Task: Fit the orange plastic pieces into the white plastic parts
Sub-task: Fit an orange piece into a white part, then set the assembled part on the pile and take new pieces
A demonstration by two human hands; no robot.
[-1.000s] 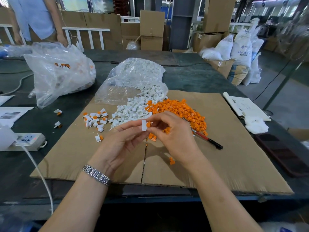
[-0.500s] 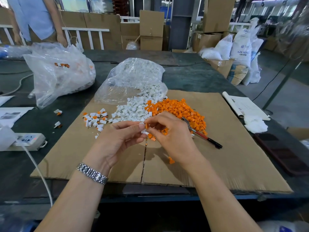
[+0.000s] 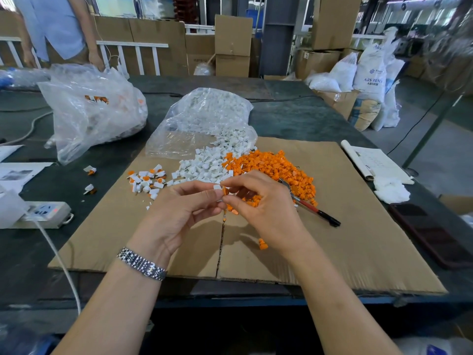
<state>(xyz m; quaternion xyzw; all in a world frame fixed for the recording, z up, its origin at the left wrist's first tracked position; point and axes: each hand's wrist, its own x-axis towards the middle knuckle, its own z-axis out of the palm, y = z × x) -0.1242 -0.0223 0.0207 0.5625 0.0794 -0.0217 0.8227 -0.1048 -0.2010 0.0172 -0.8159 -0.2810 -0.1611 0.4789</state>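
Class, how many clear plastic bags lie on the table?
2: one plastic bag at the far left, another bag in the middle, spilling white parts.

Beyond the fingers, heaps of small white plastic parts and orange plastic pieces are crowding the brown cardboard sheet; nearer the fingers, bare cardboard is lying open.

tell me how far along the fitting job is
Done: a small cluster of assembled pieces lies left on the cardboard. In hand: the left hand pinches a white part; the right hand presses an orange piece against it. Left: large white pile and orange pile.
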